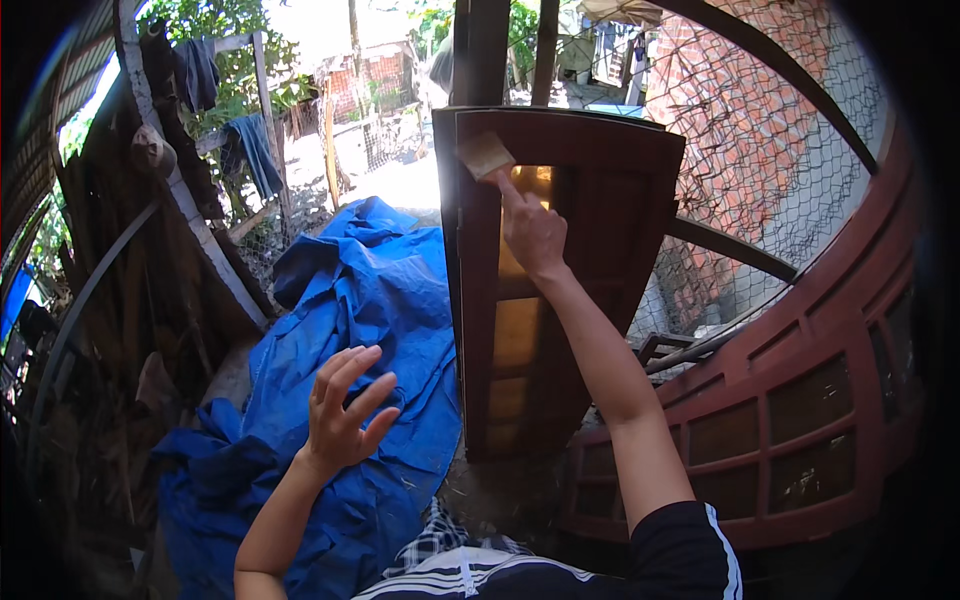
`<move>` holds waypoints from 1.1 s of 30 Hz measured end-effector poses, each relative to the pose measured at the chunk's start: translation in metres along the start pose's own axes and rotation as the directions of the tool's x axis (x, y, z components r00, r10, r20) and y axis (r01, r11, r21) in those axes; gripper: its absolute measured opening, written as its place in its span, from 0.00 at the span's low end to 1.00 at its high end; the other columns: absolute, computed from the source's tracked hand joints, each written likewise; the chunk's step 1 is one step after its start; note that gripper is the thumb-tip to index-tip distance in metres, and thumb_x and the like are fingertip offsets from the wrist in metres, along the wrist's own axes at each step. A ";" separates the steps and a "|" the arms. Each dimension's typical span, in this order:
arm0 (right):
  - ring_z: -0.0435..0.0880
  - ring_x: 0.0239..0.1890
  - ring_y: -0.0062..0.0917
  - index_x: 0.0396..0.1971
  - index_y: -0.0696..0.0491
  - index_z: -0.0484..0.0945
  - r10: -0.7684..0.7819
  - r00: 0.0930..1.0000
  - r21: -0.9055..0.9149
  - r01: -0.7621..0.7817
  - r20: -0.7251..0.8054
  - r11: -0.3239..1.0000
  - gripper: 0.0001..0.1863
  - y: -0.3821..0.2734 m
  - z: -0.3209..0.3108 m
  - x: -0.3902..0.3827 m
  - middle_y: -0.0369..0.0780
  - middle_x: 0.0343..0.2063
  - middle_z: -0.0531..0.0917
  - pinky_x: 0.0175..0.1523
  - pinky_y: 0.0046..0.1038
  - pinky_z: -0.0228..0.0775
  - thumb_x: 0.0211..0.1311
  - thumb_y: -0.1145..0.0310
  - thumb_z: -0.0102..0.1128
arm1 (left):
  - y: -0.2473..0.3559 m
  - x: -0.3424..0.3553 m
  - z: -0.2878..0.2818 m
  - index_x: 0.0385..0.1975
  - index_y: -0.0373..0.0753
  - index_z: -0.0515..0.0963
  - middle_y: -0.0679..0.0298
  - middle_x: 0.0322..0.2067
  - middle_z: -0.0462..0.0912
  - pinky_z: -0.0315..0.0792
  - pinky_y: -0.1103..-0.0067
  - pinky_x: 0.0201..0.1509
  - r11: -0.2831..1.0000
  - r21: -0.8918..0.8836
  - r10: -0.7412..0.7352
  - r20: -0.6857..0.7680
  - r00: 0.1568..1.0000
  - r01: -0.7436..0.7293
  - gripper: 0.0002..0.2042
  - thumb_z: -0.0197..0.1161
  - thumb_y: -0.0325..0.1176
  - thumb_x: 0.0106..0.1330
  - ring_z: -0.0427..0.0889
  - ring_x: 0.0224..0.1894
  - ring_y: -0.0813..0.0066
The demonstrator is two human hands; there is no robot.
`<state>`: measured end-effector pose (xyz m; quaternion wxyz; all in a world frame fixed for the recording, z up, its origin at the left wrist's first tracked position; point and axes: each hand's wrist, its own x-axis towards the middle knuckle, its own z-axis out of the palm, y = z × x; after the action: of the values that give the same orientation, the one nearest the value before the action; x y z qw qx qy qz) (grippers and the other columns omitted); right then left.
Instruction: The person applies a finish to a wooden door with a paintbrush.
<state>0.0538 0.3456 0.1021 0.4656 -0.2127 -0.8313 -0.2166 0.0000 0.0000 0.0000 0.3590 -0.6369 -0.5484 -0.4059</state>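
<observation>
An upright dark red-brown wooden door (620,220) with amber-lit vertical panels stands in front of me. My right hand (535,225) grips a wide, pale, flat brush (485,155), its head at the door's upper left, over the frame beside the top panel. My left hand (350,405) hangs open with fingers apart and nothing in it, over a crumpled blue tarp (360,280) to the left of the door.
More red-brown paneled doors (810,330) lie or lean at lower right. Behind are wire mesh (760,120), metal bars and a brick wall. Old boards (120,250), a pale post (185,205) and hanging cloths (250,150) are at left; a sunlit yard lies beyond.
</observation>
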 end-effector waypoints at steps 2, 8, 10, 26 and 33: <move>0.82 0.17 0.36 0.66 0.34 0.69 -0.102 0.982 -0.071 0.114 0.158 0.991 0.31 0.006 0.021 -0.064 0.40 0.18 0.78 0.22 0.39 0.74 0.61 0.66 0.58 | -0.028 -0.020 0.009 0.62 0.39 0.70 0.53 0.59 0.73 0.68 0.61 0.62 0.972 -0.097 -0.213 0.000 0.977 0.212 0.23 0.62 0.40 0.69 0.72 0.60 0.52; 0.80 0.15 0.33 0.65 0.34 0.72 -0.251 0.889 0.008 0.268 0.384 0.963 0.32 0.018 0.002 -0.080 0.37 0.19 0.76 0.20 0.36 0.73 0.58 0.68 0.59 | -0.105 -0.017 0.042 0.61 0.36 0.71 0.52 0.57 0.74 0.68 0.64 0.60 0.921 -0.138 -0.372 -0.034 0.928 0.364 0.22 0.61 0.34 0.69 0.73 0.57 0.53; 0.80 0.15 0.32 0.62 0.34 0.75 -0.196 0.976 -0.033 0.200 0.099 0.979 0.29 0.005 -0.021 -0.018 0.37 0.20 0.77 0.20 0.33 0.73 0.58 0.70 0.57 | -0.118 -0.007 0.069 0.62 0.37 0.71 0.52 0.54 0.76 0.68 0.64 0.61 0.886 -0.201 -0.432 -0.027 0.901 0.419 0.22 0.61 0.32 0.69 0.73 0.56 0.53; 0.85 0.39 0.51 0.65 0.32 0.70 0.673 0.740 -0.196 -0.659 0.006 0.726 0.23 0.287 -0.006 0.012 0.51 0.37 0.86 0.44 0.51 0.75 0.71 0.57 0.47 | -0.141 0.102 0.191 0.65 0.40 0.69 0.56 0.57 0.73 0.72 0.70 0.58 0.743 -0.467 -0.428 0.217 0.877 0.479 0.25 0.61 0.29 0.68 0.73 0.60 0.63; 0.84 0.24 0.45 0.70 0.40 0.62 0.479 0.877 0.100 -0.474 -0.035 0.875 0.28 0.157 0.044 0.004 0.46 0.23 0.82 0.28 0.48 0.76 0.69 0.64 0.47 | -0.189 0.138 0.273 0.72 0.34 0.55 0.50 0.64 0.65 0.66 0.67 0.64 0.602 -0.583 -0.616 0.094 0.782 0.545 0.30 0.54 0.39 0.76 0.70 0.61 0.60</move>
<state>0.1087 0.4989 0.1100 0.5376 -0.3835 -0.7482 -0.0646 -0.1443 0.3289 0.0157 0.0265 -0.4764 -0.5518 -0.6840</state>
